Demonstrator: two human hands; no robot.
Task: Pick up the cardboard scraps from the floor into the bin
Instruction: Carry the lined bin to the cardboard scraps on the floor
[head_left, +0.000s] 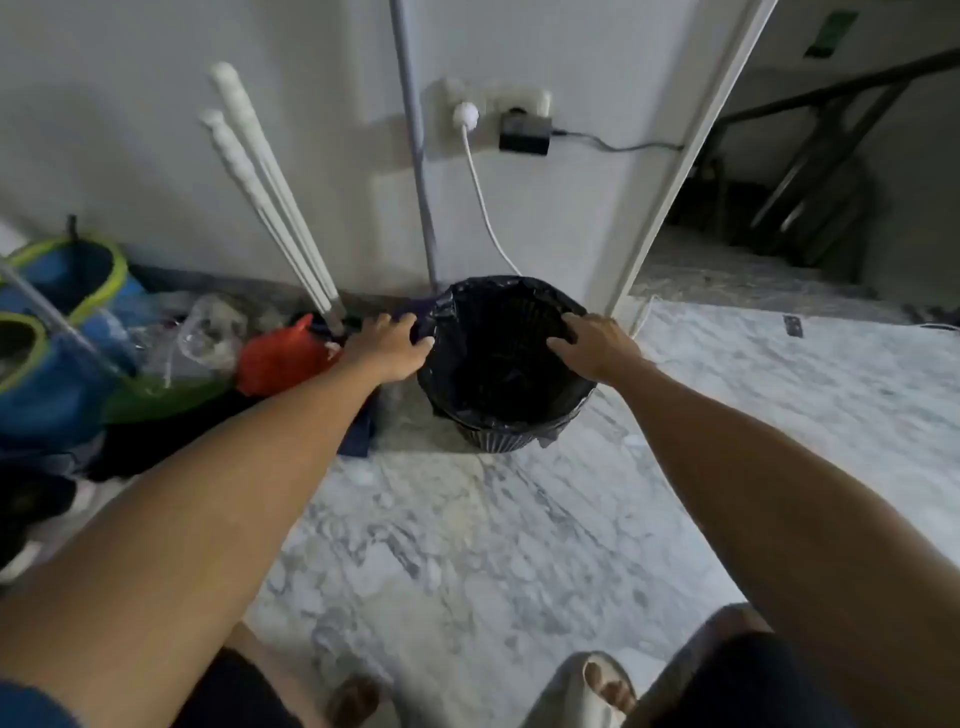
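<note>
A round dark bin (501, 434) lined with a black plastic bag stands on the marble floor by the white wall. My left hand (392, 345) is at the bin's left rim, fingers spread and touching the bag's edge. My right hand (592, 345) rests on the right rim, its fingers bent over the edge into the opening. Neither hand holds a scrap. No cardboard scraps show on the floor in view, and the bin's inside is too dark to read.
White poles (270, 208) and a grey handle (415, 156) lean on the wall behind the bin. A red bag (280, 358), clear plastic, and blue-and-green buckets (57, 332) crowd the left. A white cable (483, 208) hangs from the socket. An open doorway (779, 208) lies right.
</note>
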